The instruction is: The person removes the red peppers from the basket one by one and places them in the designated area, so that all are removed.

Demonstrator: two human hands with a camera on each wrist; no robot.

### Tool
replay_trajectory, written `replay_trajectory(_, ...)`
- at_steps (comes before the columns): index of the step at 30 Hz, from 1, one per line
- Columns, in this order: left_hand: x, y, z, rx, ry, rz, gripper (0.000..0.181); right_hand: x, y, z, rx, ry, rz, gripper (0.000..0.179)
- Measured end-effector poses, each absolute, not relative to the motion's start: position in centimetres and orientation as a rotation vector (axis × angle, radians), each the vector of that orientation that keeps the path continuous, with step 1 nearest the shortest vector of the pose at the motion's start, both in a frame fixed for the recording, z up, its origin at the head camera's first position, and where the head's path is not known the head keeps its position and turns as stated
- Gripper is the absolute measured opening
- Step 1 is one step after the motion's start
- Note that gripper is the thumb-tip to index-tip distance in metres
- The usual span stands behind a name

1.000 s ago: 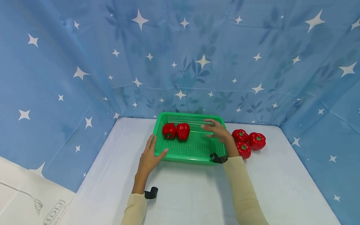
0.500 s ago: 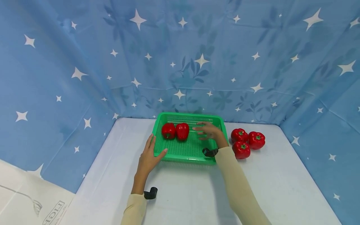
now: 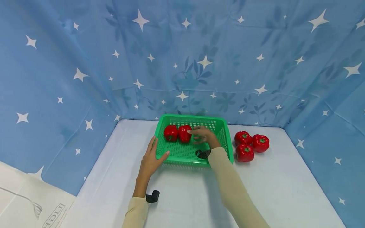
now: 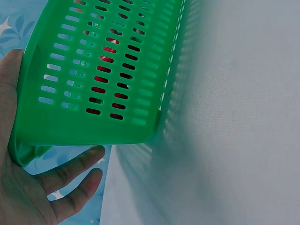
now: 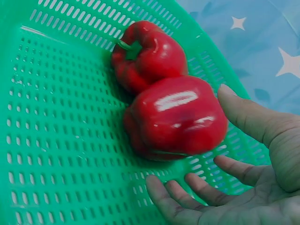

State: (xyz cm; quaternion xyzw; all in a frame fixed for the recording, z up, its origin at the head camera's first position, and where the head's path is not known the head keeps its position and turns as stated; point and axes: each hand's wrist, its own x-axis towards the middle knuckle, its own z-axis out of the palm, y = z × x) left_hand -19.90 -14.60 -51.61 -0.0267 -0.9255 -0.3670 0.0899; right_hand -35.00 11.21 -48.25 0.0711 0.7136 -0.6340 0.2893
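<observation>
Two red bell peppers sit side by side in the left part of a green perforated plastic basket (image 3: 196, 117). My right hand (image 3: 203, 134) reaches into the basket at the right of the nearer pepper (image 5: 178, 117). Its spread fingers and thumb lie about that pepper without closing round it; in the right wrist view the thumb comes right up to its side. The other pepper (image 5: 152, 56), with a green stem, touches it on the far side. My left hand (image 3: 151, 161) rests at the basket's left end, fingers extended along the rim and thumb out by the near corner.
Three more red bell peppers (image 3: 245, 153) stand clustered on the white table (image 3: 182, 202), just right of the basket. A blue curtain with white stars (image 3: 182, 63) rises behind the table and along both sides. A pale printed surface (image 3: 37, 202) shows at lower left.
My right hand has moved left across the basket, from its right end to the nearer of the two peppers inside. The left hand and the peppers have stayed in place.
</observation>
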Motion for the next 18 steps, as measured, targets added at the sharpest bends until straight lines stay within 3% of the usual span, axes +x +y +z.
replay_trajectory(18,-19.9,-14.5,-51.8,-0.080,-2.732,-1.100,0.092,-34.7,8.9,-48.9,0.258,1.913,-1.736,0.083)
